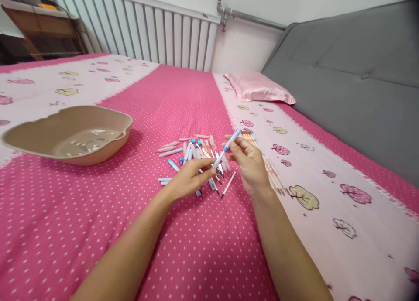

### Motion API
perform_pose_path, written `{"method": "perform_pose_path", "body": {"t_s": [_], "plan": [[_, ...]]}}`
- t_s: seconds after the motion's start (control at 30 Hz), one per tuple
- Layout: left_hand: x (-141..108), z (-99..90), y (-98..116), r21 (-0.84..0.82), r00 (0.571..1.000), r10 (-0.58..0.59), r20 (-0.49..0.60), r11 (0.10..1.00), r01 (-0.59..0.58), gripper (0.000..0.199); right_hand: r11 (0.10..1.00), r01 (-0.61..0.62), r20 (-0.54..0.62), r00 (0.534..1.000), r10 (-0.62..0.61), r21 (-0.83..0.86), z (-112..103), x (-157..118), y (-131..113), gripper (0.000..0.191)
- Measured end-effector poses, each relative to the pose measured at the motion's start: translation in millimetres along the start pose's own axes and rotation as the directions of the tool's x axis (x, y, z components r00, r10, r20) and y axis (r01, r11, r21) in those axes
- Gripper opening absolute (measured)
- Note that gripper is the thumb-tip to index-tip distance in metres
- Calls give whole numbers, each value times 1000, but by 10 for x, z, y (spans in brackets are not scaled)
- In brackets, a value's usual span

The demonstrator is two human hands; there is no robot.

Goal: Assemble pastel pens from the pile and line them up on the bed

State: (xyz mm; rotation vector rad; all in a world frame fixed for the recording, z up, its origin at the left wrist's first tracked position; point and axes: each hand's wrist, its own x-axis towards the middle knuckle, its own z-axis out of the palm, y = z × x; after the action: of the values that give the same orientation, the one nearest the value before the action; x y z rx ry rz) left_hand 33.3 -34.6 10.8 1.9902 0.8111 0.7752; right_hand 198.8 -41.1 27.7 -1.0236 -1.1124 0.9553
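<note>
Above a pile of pen parts, my two hands hold a pen between them. My left hand (pixel 191 177) is closed on its pale lower end, with thumb and fingers pinched. My right hand (pixel 251 162) grips the pen's blue barrel (pixel 232 140) between thumb and fingers. A thin white length shows between the two ends. Below lie loose pink and lilac pen barrels (pixel 170 152), blue caps and several white refills with dark tips. One refill (pixel 228 184) lies apart, close to my right wrist. Beside my right hand, peach-coloured pens (pixel 276 177) lie in rows, partly hidden by it.
A beige basin (pixel 108 152) with small white pieces inside stands at the left on the pink dotted bedspread (pixel 193 244). A pink pillow (pixel 260 87) lies at the back right against a grey headboard (pixel 347 70). A white radiator (pixel 147 28) lines the far wall.
</note>
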Motion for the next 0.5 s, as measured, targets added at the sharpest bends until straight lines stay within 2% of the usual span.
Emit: {"method": "perform_pose_path", "body": {"t_s": [0.3, 0.5], "plan": [[7, 19, -58, -74, 1000, 20, -4, 997, -20, 22, 998, -53, 133, 989, 58, -39, 11, -18, 26, 23], [9, 26, -64, -106, 1000, 25, 1, 994, -25, 22, 997, -51, 145, 988, 58, -53, 12, -17, 21, 24]]}}
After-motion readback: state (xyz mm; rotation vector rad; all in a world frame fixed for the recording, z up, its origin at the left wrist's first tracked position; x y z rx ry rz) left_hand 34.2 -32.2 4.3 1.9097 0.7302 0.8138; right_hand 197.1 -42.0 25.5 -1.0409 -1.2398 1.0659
